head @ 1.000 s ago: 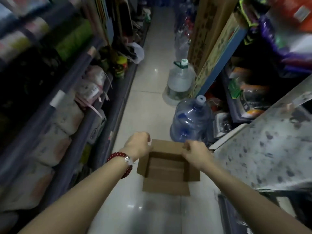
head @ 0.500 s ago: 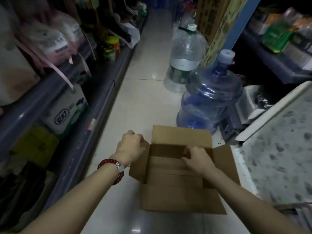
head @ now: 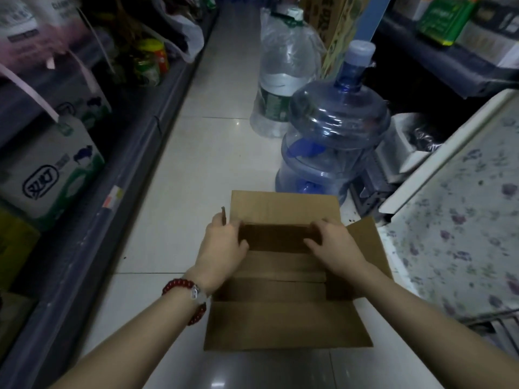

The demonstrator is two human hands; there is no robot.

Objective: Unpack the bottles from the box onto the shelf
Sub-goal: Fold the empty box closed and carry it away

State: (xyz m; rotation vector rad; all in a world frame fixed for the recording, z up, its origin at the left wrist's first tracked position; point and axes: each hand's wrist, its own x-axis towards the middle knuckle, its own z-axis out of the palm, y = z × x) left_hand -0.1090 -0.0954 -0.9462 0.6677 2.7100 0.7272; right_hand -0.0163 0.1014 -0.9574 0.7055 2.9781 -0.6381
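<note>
Head view: the cardboard box sits on the floor at 6 o'clock, flaps open, only bare cardboard visible inside. Left hand and right hand, fingers curled, grip its far side walls; blue water jug at 12 o'clock

You see a dim, bluish aisle. Overhead light glares off the floor tiles near the bottom edge. Shelf goods at upper left smear with blur; wide-angle bending curves the edges.
</note>
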